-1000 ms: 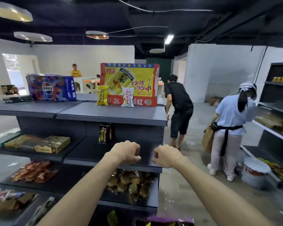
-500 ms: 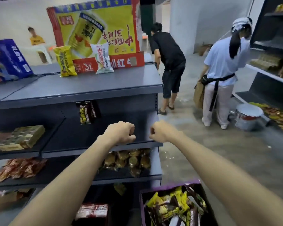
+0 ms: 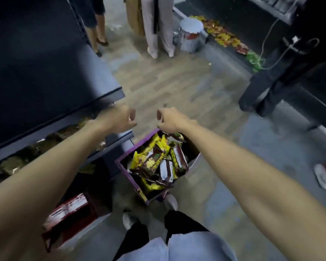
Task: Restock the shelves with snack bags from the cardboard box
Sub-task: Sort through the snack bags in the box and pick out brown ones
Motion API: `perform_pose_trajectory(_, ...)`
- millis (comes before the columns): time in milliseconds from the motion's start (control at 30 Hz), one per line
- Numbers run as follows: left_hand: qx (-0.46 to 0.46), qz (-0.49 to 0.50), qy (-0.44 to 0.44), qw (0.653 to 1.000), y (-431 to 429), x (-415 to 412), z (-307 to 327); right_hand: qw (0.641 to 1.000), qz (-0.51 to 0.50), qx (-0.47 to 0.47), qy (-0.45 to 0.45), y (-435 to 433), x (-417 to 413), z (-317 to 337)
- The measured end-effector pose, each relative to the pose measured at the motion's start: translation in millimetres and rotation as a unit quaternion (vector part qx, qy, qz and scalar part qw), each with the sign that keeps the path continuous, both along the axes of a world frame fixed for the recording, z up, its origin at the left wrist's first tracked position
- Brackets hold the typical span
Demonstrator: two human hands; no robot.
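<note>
A purple-edged cardboard box (image 3: 127,173) stands on the floor in front of my feet, filled with several yellow and brown snack bags (image 3: 158,162). My left hand (image 3: 120,118) and my right hand (image 3: 167,119) are stretched out side by side above the box's far end, both with fingers curled and holding nothing. The dark shelf unit (image 3: 68,85) is at my left, its edge just under my left hand; a lower shelf holds brownish snack bags (image 3: 51,138).
A red pack (image 3: 70,210) lies on the lowest shelf at left. Two people's legs (image 3: 158,34) stand down the aisle beside a white bucket (image 3: 191,33). Snack bags (image 3: 224,37) line a bottom shelf at right. A black-clothed leg (image 3: 267,95) stands at right.
The view has tipped down from the shelf top to the floor and the box. Both fists stay side by side, held out in front, with nothing in them.
</note>
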State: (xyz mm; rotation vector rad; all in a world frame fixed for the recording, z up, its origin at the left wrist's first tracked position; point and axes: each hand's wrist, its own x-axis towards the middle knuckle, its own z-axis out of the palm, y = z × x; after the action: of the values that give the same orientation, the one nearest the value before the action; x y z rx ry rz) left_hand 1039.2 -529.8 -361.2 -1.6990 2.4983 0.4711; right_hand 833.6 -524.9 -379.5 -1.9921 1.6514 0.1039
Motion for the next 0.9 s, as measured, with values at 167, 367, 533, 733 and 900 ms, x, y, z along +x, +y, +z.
perform_pose_trajectory(167, 0.073, -0.050, -0.030, 0.996, 3.6, -17.6, -53.7, 0.995, -0.086, 0.053, -0.021, 19.2, -28.2, -46.9)
perform_pose_trajectory(367, 0.116, -0.033, -0.013, 0.993, 20.2, -27.6, -109.7, 0.986, -0.121, 0.109, -0.034, 49.2, -59.3, -107.9)
perform_pose_trajectory(533, 0.087, -0.041, -0.102, 0.990, 50.2, -52.3, -154.6, 0.978, -0.118, 0.170, 0.005, 69.0, -64.7, -168.7)
perform_pose_trajectory(733, 0.127, -0.064, -0.107, 0.984, 68.6, -78.7, -195.9, 0.974, -0.127, 0.187, 0.023, 69.3, -61.5, -206.7)
perform_pose_trajectory(900, 0.141, -0.110, -0.170, 0.969, 65.5, -96.1, -223.4, 0.960, -0.142, 0.229, 0.072, 66.1, -57.8, -235.5)
